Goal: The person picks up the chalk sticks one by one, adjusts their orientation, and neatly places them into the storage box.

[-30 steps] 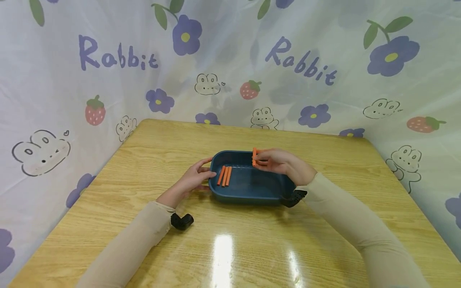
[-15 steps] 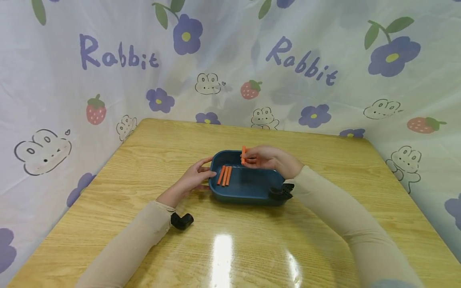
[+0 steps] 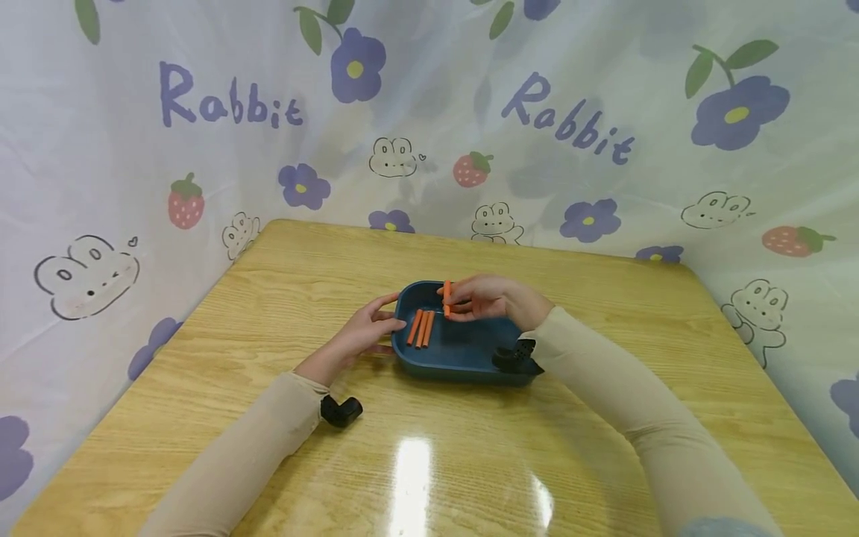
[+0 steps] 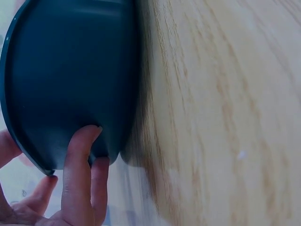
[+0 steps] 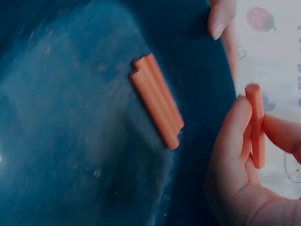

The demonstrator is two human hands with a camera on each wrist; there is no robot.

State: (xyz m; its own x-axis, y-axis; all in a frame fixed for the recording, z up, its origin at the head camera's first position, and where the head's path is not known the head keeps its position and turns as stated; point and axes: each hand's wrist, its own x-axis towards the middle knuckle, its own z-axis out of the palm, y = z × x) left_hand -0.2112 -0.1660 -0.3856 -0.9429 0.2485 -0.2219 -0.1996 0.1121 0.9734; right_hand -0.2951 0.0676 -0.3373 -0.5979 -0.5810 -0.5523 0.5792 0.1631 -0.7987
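Observation:
A dark blue oblong tub (image 3: 463, 373) sits on the wooden table. My left hand (image 3: 365, 328) holds its left end, thumb over the rim and fingers against the outer wall (image 4: 77, 174) in the left wrist view. Between thumb and fingers, my right hand (image 3: 496, 297) pinches a plain orange stick (image 3: 447, 300) above the tub, near its far wall. The right wrist view shows that held stick (image 5: 256, 127) nearly upright. Three more orange sticks (image 3: 428, 330) lie side by side on the tub floor near the left end.
The wooden table (image 3: 302, 268) reaches around the tub on all sides. A white curtain (image 3: 429, 74) with rabbits, flowers and strawberries hangs behind it. Black wrist cameras (image 3: 342, 411) sit on both forearms; the right one overlaps the tub's near right corner.
My right hand has moved left with the orange stick, then slightly lower over the tub. The left hand keeps its hold on the tub, and the three lying sticks stay in place.

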